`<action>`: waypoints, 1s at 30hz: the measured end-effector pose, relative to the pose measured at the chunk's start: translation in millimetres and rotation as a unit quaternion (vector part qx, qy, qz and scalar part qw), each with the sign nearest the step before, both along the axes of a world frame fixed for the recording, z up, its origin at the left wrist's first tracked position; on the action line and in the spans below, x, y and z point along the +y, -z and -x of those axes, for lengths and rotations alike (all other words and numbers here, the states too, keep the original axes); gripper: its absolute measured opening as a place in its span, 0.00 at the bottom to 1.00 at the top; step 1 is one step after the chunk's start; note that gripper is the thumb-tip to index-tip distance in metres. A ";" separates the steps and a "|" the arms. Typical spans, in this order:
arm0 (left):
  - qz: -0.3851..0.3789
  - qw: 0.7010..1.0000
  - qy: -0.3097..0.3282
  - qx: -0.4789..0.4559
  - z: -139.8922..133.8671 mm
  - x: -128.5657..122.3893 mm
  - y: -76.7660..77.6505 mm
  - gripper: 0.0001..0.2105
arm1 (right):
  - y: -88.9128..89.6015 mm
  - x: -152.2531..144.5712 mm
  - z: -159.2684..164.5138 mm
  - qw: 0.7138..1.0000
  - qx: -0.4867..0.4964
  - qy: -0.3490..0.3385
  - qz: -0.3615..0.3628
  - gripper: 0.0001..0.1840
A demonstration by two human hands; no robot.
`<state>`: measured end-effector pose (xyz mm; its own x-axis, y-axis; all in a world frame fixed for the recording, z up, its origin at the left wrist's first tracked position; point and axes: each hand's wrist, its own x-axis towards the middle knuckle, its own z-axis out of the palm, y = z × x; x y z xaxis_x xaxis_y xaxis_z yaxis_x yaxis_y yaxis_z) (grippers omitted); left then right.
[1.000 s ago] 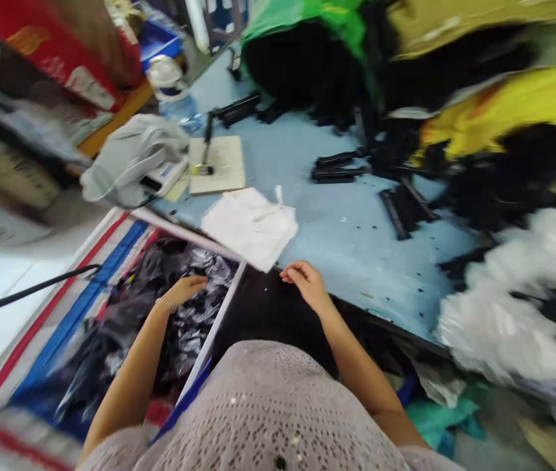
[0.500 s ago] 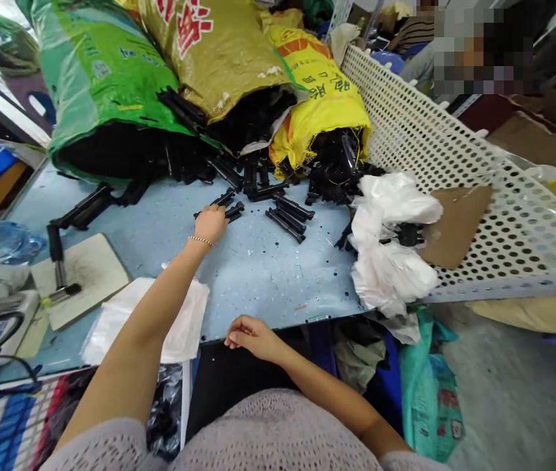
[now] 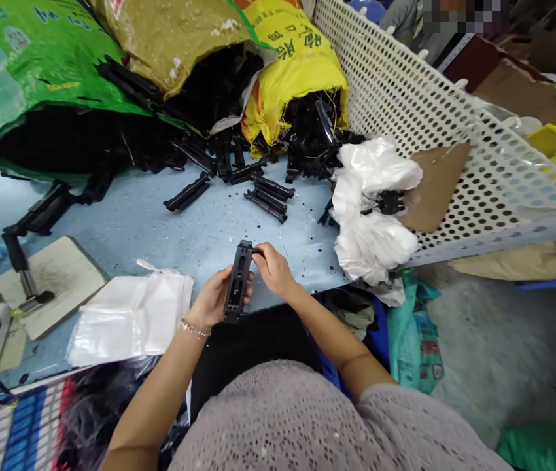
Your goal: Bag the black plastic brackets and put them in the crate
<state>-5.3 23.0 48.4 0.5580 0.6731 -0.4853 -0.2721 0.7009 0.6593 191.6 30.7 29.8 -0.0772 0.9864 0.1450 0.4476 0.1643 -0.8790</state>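
My left hand [image 3: 215, 297] is closed around a long black plastic part [image 3: 239, 280], held upright near the table's front edge. The part has slots and small holes along its face. At its upper right side, my right hand [image 3: 274, 268] pinches a small dark bit at the edge; whether this belongs to the part I cannot tell. Beyond the hands, similar black parts [image 3: 269, 197] lie in a small group, and another pair [image 3: 187, 193] lies to their left.
A green sack [image 3: 37, 85], a tan sack [image 3: 170, 39] and a yellow sack [image 3: 297, 65] spill black parts at the back. White plastic bags [image 3: 131, 314] lie at left beside a board [image 3: 69, 275] with a tool on it. Crumpled white bags [image 3: 376, 242] sit by a perforated white panel [image 3: 405, 104].
My left hand has come back from the table with a black part, and my right hand has risen to meet it. The view has tilted down and shifted right.
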 end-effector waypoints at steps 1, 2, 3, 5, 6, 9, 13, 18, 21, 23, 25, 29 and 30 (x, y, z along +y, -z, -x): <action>0.006 1.000 0.003 -0.005 -4.3 -9.6 1.6 0.25 | -2.1 -0.5 0.7 1.000 -0.013 -0.013 -0.011 0.15; 0.001 1.000 -0.002 0.002 -8.2 -16.9 3.5 0.26 | -3.3 -1.4 1.6 0.999 -0.017 -0.025 -0.016 0.15; -0.017 0.999 -0.017 0.023 -11.7 -22.3 5.5 0.26 | -3.9 -2.6 2.6 0.999 -0.010 -0.038 -0.008 0.16; -0.073 0.991 -0.064 0.087 -16.9 -28.0 8.8 0.24 | -3.9 -5.1 4.6 0.996 0.040 -0.061 0.056 0.19; -0.102 0.984 -0.086 0.114 -18.4 -28.8 9.9 0.23 | -3.8 -6.9 5.5 0.989 0.078 -0.073 0.105 0.21; -0.125 0.976 -0.127 0.123 -18.0 -26.0 11.2 0.22 | -4.8 -17.1 7.6 0.960 0.155 -0.119 0.199 0.25; -0.052 0.979 -0.185 0.060 -12.6 -20.5 9.8 0.23 | -3.0 -44.6 12.6 0.981 -0.026 -0.187 0.030 0.23; -0.015 0.979 -0.183 0.089 -15.0 -27.2 15.4 0.25 | 17.9 -66.7 25.7 0.940 -0.219 -0.201 -0.169 0.20; -0.095 0.961 -0.184 0.186 -13.3 -31.2 28.4 0.24 | 22.7 -45.1 20.8 0.930 -0.235 -0.243 -0.144 0.21; -0.151 0.932 -0.187 0.270 -9.9 -31.2 39.3 0.32 | 19.8 -10.6 6.4 0.940 -0.251 -0.208 -0.103 0.19; -0.190 0.895 -0.170 0.366 -7.7 -31.2 49.3 0.43 | 16.2 36.1 -15.1 0.954 -0.283 -0.074 -0.073 0.16; -0.244 0.850 -0.102 0.456 -10.7 -36.8 59.2 0.48 | 16.6 124.8 -58.5 0.938 -0.307 0.156 0.026 0.17; -0.252 0.844 -0.093 0.464 -11.7 -38.3 59.3 0.46 | 18.0 137.8 -64.9 0.937 -0.301 0.170 0.053 0.17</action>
